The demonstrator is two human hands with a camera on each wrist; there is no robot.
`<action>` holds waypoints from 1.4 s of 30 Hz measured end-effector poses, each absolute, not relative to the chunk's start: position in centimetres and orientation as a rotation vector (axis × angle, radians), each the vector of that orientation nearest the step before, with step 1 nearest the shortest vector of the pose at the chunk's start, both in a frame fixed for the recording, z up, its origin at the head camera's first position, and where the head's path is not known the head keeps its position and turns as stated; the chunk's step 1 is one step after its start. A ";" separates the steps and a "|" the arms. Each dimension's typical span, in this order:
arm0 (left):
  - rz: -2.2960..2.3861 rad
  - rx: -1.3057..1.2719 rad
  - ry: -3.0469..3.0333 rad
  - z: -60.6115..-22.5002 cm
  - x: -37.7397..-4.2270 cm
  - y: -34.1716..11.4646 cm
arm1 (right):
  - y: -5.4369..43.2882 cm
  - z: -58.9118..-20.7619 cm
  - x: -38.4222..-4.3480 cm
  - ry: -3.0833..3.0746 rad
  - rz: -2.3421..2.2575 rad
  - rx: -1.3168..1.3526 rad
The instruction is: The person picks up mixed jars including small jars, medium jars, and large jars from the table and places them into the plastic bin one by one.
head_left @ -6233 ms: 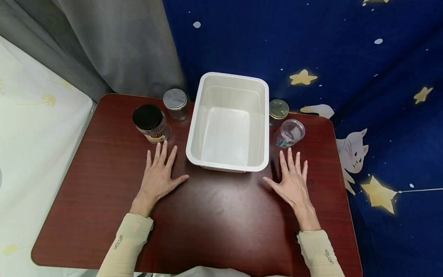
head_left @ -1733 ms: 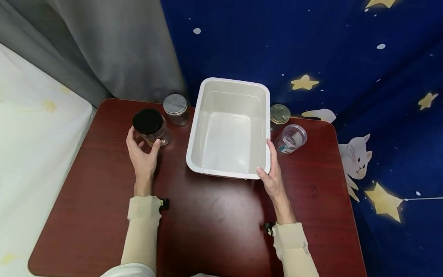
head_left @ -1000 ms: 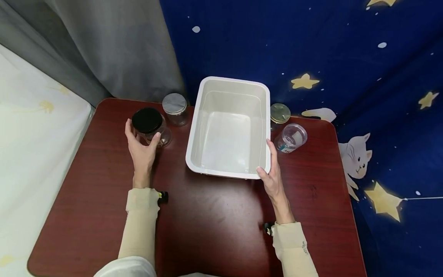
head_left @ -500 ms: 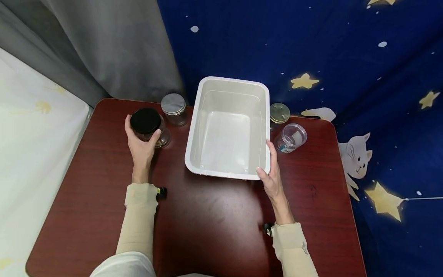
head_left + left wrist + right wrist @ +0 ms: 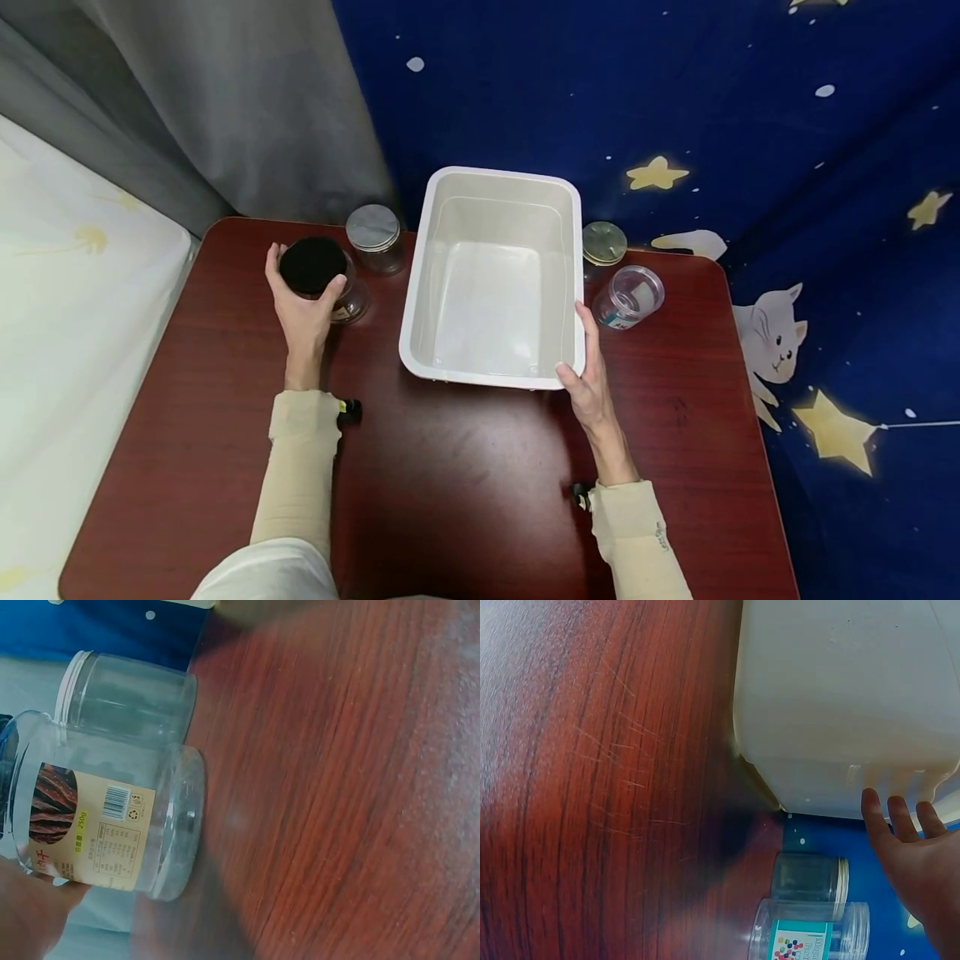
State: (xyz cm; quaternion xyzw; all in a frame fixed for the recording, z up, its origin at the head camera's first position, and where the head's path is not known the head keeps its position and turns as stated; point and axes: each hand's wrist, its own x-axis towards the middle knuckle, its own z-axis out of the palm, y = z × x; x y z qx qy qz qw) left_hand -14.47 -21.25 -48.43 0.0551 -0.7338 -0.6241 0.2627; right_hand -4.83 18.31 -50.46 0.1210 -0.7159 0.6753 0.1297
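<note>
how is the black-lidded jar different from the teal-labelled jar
The left hand grips the black-lidded jar; the teal-labelled jar stands unheld. The black-lidded jar's top is opaque; the teal-labelled jar's top is see-through. Both are clear-walled and labelled.

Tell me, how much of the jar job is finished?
Hardly anything looks done: no jar is inside the white tub. In hand: the left hand grips the black-lidded jar, and the right hand holds the tub's edge. Still to do, perhaps: moving that jar, then maybe the silver-lidded jar, gold-lidded jar and teal-labelled jar, all standing outside the tub.
</note>
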 end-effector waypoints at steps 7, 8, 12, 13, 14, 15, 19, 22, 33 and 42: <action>-1.701 0.205 -1.991 -48.5 -14.5 -21.3 | 18.2 -50.3 -4.7 -2.103 1.949 0.337; -1.704 0.207 -1.993 -48.5 -14.5 -21.4 | 18.2 -50.3 -4.7 -2.100 1.954 0.336; -1.711 0.189 -1.987 -48.8 -14.6 -21.5 | 18.3 -50.4 -4.8 -2.088 1.986 0.334; -1.714 0.184 -1.983 -48.8 -14.6 -21.5 | 18.3 -50.3 -4.8 -2.085 1.995 0.334; -1.720 0.177 -1.977 -48.9 -14.6 -21.5 | 18.3 -50.3 -4.8 -2.082 2.002 0.336; -1.726 0.171 -1.973 -49.0 -14.6 -21.5 | 18.3 -50.3 -4.8 -2.080 2.010 0.336; -1.778 0.157 -1.952 -49.3 -14.7 -21.7 | 18.2 -50.3 -4.8 -2.081 2.018 0.330; -1.797 0.148 -1.949 -49.6 -14.7 -21.8 | 18.2 -50.2 -4.7 -2.085 2.009 0.327; -1.667 0.172 -1.956 -49.4 -15.0 -21.8 | 18.2 -50.2 -4.7 -2.086 1.996 0.320; -1.691 0.148 -1.907 -49.0 -14.9 -21.8 | 18.2 -50.2 -4.7 -2.085 1.974 0.339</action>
